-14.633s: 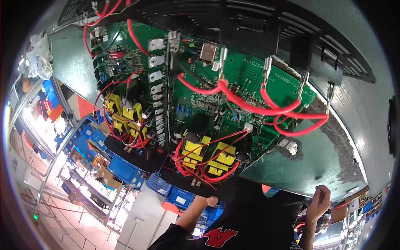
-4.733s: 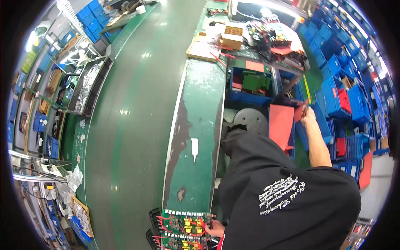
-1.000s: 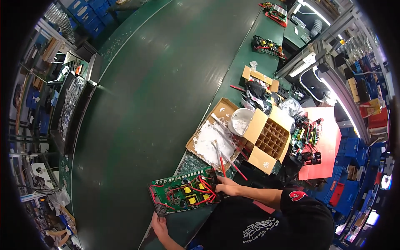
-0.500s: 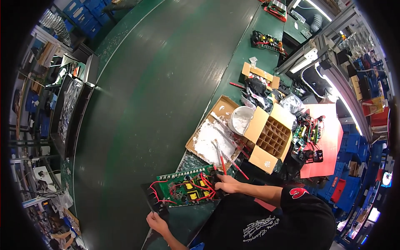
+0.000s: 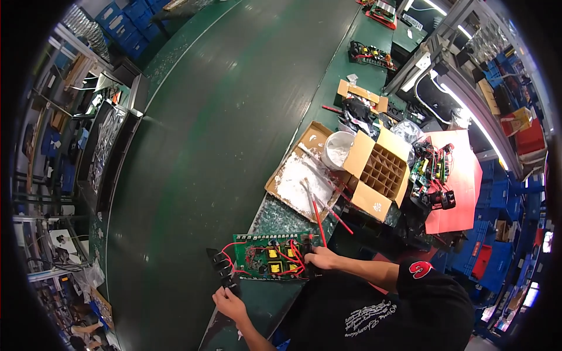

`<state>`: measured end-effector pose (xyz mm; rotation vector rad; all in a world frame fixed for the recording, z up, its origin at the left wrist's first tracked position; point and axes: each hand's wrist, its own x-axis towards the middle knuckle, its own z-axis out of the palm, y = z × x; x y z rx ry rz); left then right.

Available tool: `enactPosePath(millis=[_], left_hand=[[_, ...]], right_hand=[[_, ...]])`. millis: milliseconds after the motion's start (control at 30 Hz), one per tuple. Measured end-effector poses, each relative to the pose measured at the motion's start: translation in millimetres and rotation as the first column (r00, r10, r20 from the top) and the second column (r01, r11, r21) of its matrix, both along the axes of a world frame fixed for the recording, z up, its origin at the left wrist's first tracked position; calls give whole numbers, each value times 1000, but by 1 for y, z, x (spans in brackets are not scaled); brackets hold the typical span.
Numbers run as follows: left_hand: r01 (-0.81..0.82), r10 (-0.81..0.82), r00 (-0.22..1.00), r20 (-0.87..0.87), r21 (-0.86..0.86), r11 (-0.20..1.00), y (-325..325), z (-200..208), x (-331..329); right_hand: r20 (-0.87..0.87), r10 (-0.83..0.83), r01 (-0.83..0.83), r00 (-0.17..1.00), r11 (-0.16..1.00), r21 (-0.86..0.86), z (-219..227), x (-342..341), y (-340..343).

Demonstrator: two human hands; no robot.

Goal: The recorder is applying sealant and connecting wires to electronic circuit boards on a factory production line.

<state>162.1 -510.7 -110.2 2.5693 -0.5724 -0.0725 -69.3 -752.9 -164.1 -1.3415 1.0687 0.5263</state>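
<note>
A green circuit board (image 5: 257, 257) with yellow-wrapped transformers and red wires lies in front of me, over the bench edge beside the dark belt. Red wires run from its left end to a black end panel (image 5: 223, 270) with round fittings. My left hand (image 5: 229, 303) pinches that panel by its lower end, apart from the board and tilted. At the board's right end, my right hand (image 5: 321, 258) is closed around another black end piece (image 5: 307, 248), its fingers partly hidden behind it.
Beyond the board sits a cardboard tray (image 5: 273, 186) smeared with white paste, with brushes (image 5: 319, 222) across it. A white tub (image 5: 338, 149) and a divided carton (image 5: 383, 175) stand beside it. More wired boards (image 5: 432, 167) lie on a pink sheet (image 5: 453, 216) at right.
The left-hand panel has turned, so its round fittings show more. My left hand has moved slightly right and up, and the board now lies straighter. The whole view has shifted a little.
</note>
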Motion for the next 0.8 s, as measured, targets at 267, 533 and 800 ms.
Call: enactPosePath(millis=[267,533,800], left_hand=[[56,-56,998,24,9,998,22,7,3],[127,-118,988,104,-84,988,59,-12,21],[189,-172,980,101,-189,964,69,-38,25]], right_hand=[[71,418,-400,906,899,-178,-39,-6,70],[127,23,-37,992,993,114,-31,9,127],[292,44,111,955,864,-490,83,-30,98]])
